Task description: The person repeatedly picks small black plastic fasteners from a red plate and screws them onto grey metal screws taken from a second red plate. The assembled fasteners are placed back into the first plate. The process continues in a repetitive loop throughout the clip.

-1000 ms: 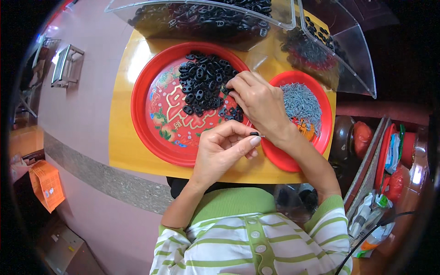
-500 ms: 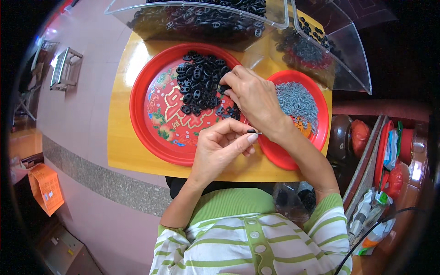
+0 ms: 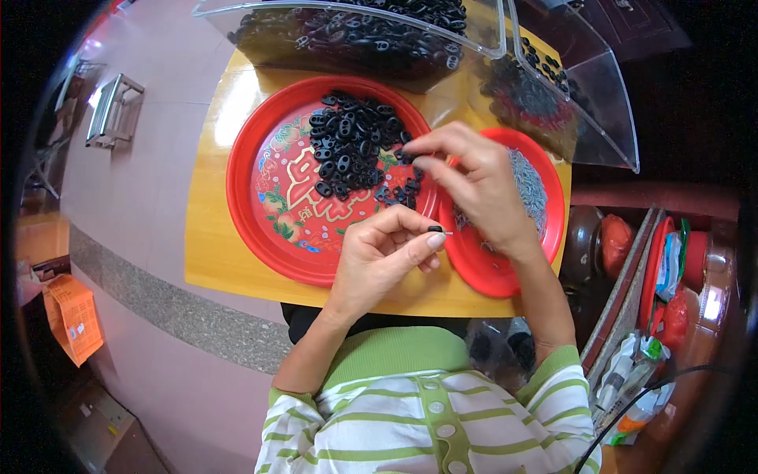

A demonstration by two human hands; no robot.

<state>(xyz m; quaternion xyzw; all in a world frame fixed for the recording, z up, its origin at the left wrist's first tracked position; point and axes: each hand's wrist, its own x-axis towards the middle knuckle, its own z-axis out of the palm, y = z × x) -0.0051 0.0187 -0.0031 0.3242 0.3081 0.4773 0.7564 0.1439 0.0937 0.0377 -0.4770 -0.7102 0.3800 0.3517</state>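
— What's in the left hand (image 3: 379, 261)?

— A tiny black piece with a thin metal pin sticking out of it (image 3: 437, 230), pinched between thumb and forefinger. It sits just over the near right rim of the big red plate (image 3: 253, 229), in the gap between the two plates.

— And the right hand (image 3: 474, 182)?

— It's reaching left across to the heap of black oval rings (image 3: 347, 150), glossy little plastic-looking links with holes in them. The thumb and first finger are closed on one at the right edge of the heap; the other fingers curl loosely.

— What are the plates like?

— The big one is round, shiny red, with a painted fruit-and-flower pattern in the middle (half buried under the rings). The smaller red plate (image 3: 545, 237) to its right holds a grey mass of fine metal pins (image 3: 527, 183), bristly looking.

— Both on the table?

— On a yellow wooden board (image 3: 207, 253), smooth and varnished. At the far side stand clear plastic bins (image 3: 442, 47), angular, filled with more of the black rings.

— Anything else?

— The person's green-and-white striped sleeves, near the bottom.
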